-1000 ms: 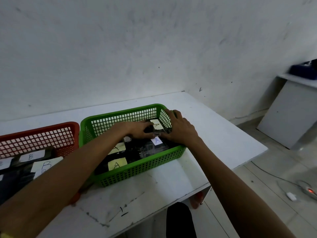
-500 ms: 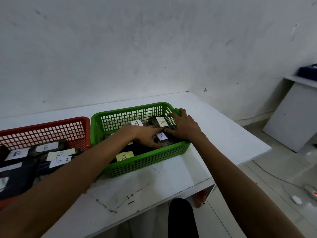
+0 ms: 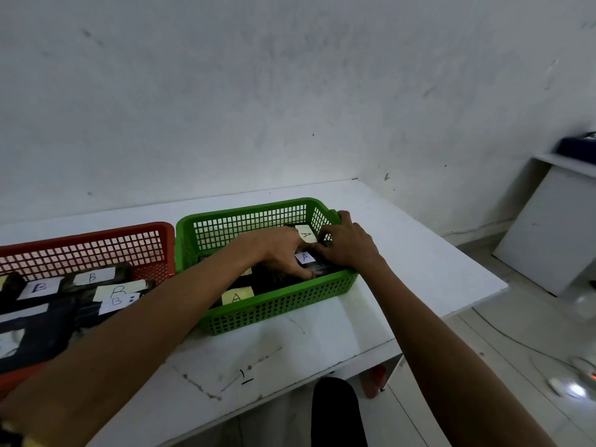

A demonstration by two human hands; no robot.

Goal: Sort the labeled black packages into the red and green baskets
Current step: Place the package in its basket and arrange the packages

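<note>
Green basket [image 3: 277,304]: black A-labelled packages [image 3: 280,279] inside.
Left hand [image 3: 283,250]: fingers flat on packages; grip unclear.
Right hand [image 3: 350,243]: curled over packages, hold unclear.
Red basket [image 3: 96,246]: B-labelled packages [image 3: 64,304].

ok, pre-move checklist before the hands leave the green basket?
1. Both hands inside the green basket: ok, left hand and right hand rest on the packages at its right end.
2. Visible labels there read A: ok, white A label, yellow A label.
3. Red basket labels read B: ok, where readable.
4. Grip on a package: cannot tell, the fingers hide the contact.
5. Packages left loose on the table: ok, none visible.
6. Baskets' seating on the table: ok, both sit flat, side by side.
</note>
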